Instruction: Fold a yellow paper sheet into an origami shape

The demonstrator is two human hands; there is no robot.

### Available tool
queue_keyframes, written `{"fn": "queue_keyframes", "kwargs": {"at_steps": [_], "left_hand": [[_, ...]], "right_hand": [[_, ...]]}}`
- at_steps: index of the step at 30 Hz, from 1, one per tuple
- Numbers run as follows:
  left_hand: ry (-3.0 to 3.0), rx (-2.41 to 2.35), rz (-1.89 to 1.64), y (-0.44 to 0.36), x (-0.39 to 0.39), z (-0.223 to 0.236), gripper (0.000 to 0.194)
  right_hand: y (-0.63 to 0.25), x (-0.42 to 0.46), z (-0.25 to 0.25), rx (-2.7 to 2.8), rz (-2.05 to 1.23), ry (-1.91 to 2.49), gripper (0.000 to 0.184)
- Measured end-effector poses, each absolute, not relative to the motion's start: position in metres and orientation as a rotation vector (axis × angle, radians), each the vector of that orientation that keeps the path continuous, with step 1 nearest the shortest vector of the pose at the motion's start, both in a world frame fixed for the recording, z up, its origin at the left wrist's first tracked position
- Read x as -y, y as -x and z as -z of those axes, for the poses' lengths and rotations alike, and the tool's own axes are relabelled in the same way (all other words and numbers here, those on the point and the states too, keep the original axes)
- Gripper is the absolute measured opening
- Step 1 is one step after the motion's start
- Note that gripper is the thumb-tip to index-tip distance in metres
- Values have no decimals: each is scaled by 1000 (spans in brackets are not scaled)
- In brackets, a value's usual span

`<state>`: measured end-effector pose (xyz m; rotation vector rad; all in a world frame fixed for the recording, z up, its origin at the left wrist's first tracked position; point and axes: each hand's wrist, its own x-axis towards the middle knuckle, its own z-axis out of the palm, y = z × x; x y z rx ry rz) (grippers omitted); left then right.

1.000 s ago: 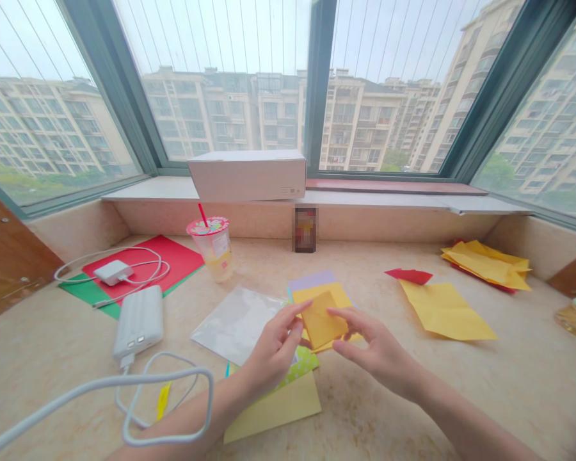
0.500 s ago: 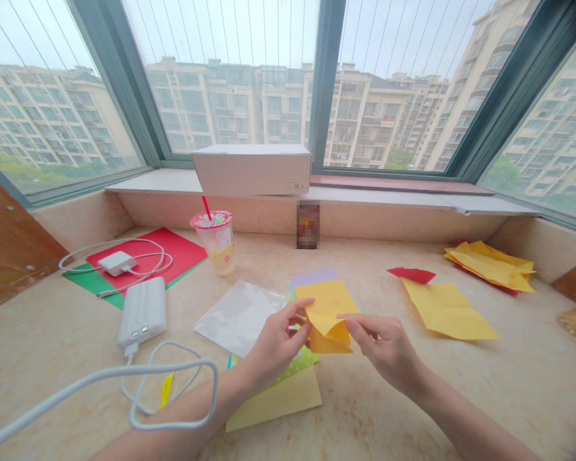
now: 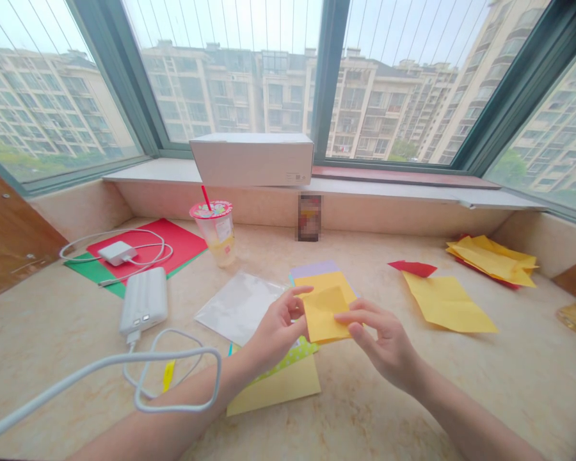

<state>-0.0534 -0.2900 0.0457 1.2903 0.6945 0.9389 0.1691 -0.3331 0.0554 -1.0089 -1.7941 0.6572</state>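
Observation:
A folded sheet of yellow paper (image 3: 325,315) is held up between my two hands, over a small pile of coloured sheets. My left hand (image 3: 284,321) grips its left edge, with the index finger along the top. At the lower right, my right hand (image 3: 383,331) pinches the edge, its fingertips resting on the front layer and the thumb near the border. The front flap lies down nearly flat over the layer behind. Under and around it are a purple sheet (image 3: 315,271), a green dotted sheet (image 3: 295,358) and a pale yellow sheet (image 3: 278,389).
A clear plastic sleeve (image 3: 240,304) lies left of the paper. Farther left are a white power bank (image 3: 144,301) with cables, red paper (image 3: 173,240) and a drink cup (image 3: 219,237). To the right lie a yellow sheet (image 3: 451,304), a red piece (image 3: 413,267) and stacked yellow papers (image 3: 494,259).
The paper's front flap, curled up and lifted before, has come down almost flat toward me. My right fingers have spread slightly over it. The whole view has shifted a little.

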Motion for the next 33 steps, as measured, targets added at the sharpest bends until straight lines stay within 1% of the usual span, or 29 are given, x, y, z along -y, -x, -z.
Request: {"fn": "queue_keyframes", "kwargs": {"at_steps": [2, 6, 7, 9, 11, 13, 14, 19, 21, 24, 26, 27, 28, 30, 33], "left_hand": [[-1280, -675, -963, 53, 290, -49, 50], [-1388, -663, -962, 53, 291, -54, 35], [-1415, -672, -959, 53, 292, -55, 34], [-1415, -674, -939, 54, 293, -55, 38], [-1367, -651, -913, 55, 294, -54, 47], [-1334, -625, -900, 56, 295, -52, 55], [-1334, -623, -905, 56, 295, -51, 56], [-1364, -733, -950, 53, 295, -49, 40], [-1310, -750, -946, 52, 294, -50, 39], [-1248, -734, -927, 52, 293, -50, 40], [-1260, -731, -914, 51, 294, -49, 39], [-1283, -734, -909, 51, 295, -48, 37], [-1311, -736, -901, 51, 297, -48, 36], [-1354, -731, -875, 50, 300, -47, 36], [-1341, -697, -727, 48, 307, -45, 46]], "right_hand": [[-168, 335, -56, 1875, -662, 964, 21], [-164, 335, -53, 1923, -657, 974, 15], [-163, 335, -52, 1914, -652, 993, 13], [-163, 333, -49, 1892, -640, 1032, 10], [-163, 331, -47, 1877, -610, 1059, 7], [-163, 329, -46, 1876, -567, 1063, 7], [-164, 329, -45, 1881, -549, 1059, 7], [-163, 332, -42, 1896, -477, 1062, 6], [-162, 333, -41, 1807, -469, 1103, 11], [-160, 332, -40, 1593, -589, 1154, 30], [-158, 331, -42, 1479, -809, 1160, 46], [-157, 330, -44, 1445, -930, 1159, 49], [-156, 330, -45, 1424, -1031, 1162, 48], [-153, 330, -46, 1405, -1126, 1180, 39], [-150, 333, -45, 1396, -1068, 1204, 34]]}}
